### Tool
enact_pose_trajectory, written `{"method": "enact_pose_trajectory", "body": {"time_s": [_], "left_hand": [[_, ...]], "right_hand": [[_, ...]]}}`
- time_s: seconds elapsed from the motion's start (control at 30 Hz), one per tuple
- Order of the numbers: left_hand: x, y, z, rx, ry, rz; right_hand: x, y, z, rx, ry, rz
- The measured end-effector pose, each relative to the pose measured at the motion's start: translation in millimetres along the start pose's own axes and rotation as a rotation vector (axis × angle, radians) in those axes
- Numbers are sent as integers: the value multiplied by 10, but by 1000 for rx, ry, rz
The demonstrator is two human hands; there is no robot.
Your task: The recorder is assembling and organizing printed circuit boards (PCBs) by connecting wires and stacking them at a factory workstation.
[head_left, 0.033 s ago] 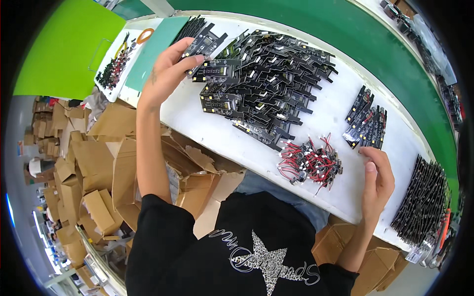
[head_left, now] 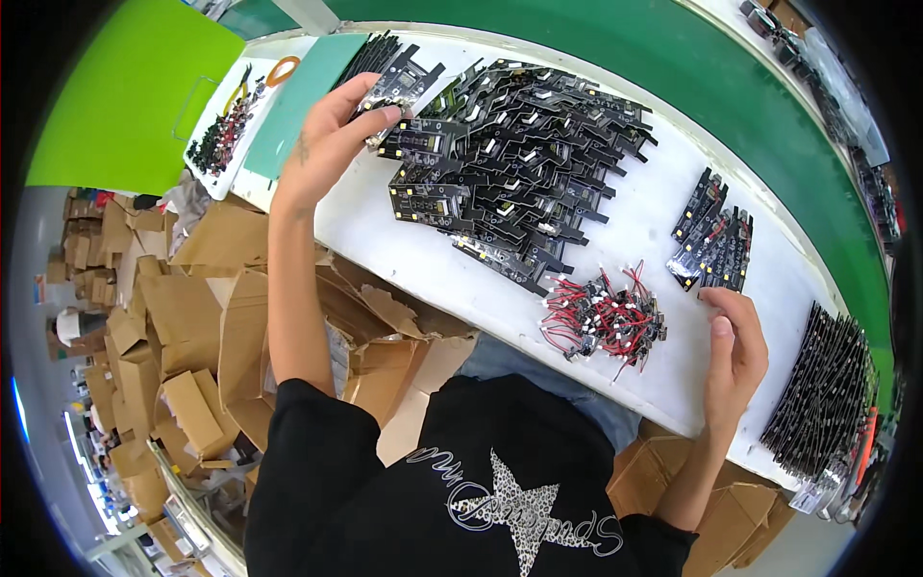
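Observation:
My left hand (head_left: 329, 137) is closed on a black circuit board (head_left: 408, 81), pinching it between thumb and fingers at the left end of a large heap. That heap of overlapping black circuit boards (head_left: 538, 159) covers the middle of the white table. My right hand (head_left: 738, 348) has its thumb and forefinger apart with nothing between them. Its forefinger tip lies by the lower edge of a small group of circuit boards (head_left: 713, 242); whether it touches them I cannot tell. Left of this hand is a tangle of red and black wires with small white connectors (head_left: 606, 315).
Many dark boards stand packed in a row (head_left: 822, 394) at the table's right end, beside an orange-handled tool (head_left: 867, 444). At the far left are a teal mat (head_left: 303, 101), a tray of small parts (head_left: 229, 130) and an orange tape roll (head_left: 283, 70). Cardboard boxes (head_left: 197, 404) fill the lower left.
The circuit board in my left hand has tilted slightly, and its face catches more light. My right hand and the heaps look the same.

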State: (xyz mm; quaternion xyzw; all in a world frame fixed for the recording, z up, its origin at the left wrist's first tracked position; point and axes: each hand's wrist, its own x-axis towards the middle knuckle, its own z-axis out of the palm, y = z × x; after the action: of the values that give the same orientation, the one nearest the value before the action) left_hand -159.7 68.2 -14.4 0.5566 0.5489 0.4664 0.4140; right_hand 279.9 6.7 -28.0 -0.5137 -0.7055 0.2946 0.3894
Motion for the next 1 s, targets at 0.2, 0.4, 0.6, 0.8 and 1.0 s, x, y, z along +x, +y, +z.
{"method": "enact_pose_trajectory", "body": {"time_s": [0.2, 0.4, 0.6, 0.8, 1.0], "left_hand": [[-118, -3, 249, 130, 100, 13], [-104, -210, 32, 44, 150, -5], [20, -123, 81, 71, -19, 33], [19, -142, 348, 498, 44, 253], [-100, -45, 441, 446, 177, 251]], "right_hand": [[-10, 26, 19, 37, 47, 39], [1, 18, 19, 41, 30, 36], [-9, 23, -8, 50, 38, 50], [-26, 28, -56, -16, 99, -21], [138, 61, -169, -440, 289, 194]]}}
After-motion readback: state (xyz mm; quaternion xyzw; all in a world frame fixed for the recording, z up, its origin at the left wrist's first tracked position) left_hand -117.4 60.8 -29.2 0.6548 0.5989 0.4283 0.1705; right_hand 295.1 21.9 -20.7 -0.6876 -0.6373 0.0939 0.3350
